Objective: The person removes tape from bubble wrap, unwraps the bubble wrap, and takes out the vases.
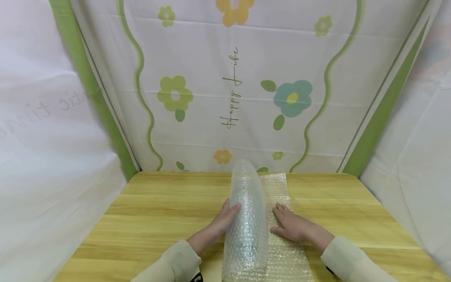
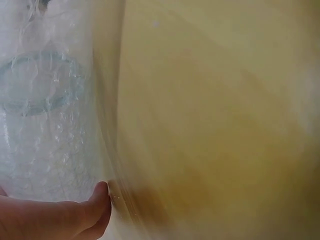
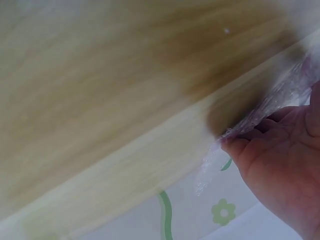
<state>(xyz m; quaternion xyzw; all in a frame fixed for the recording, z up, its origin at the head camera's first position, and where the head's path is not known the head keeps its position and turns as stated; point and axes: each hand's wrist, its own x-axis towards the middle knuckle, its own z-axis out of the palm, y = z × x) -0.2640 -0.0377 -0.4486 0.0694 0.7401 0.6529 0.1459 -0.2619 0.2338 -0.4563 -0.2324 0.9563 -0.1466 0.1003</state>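
L fingers: L hand (image 1: 224, 220) grips the roll (image 1: 247, 223) from its L side, thumb (image 1: 234, 210) up on the wrap; other fingers mostly hidden, exact curl hard to tell. L wrist cam: fingertip at wrap's edge.
R fingers: R hand (image 1: 291, 226) rests on the flat sheet (image 1: 278, 256), fingers near straight, thumb apart, pinching nothing in head view. R wrist cam: fingers at sheet's edge.
Roll: see-thru bubble wrap, approx. mid worktop (image 1: 158, 207), betw. both hands, long axis running away from person; far end narrows & overlaps back cloth in head view, can't tell if raised; near end close to bottom of view.
Inside roll: pale blue-green ring (image 2: 37, 110), seen thru wrap in L wrist cam; can't tell what it belongs to.
Sheet: same wrap, laid out just R of roll, running toward worktop's far edge.
Sleeves: pale cuffs, L (image 1: 183, 256) & R (image 1: 347, 254); dark bit just under each.
Worktop: yellowish wood grain, rounded far corners.
Back cloth (image 1: 197, 55): white w/ flowers, wavy green lines, "Happy Life" lettering (image 1: 230, 88) turned sideways.
Sides: white cloth L (image 1: 38, 156) & R (image 1: 412, 156), green strips at corners.
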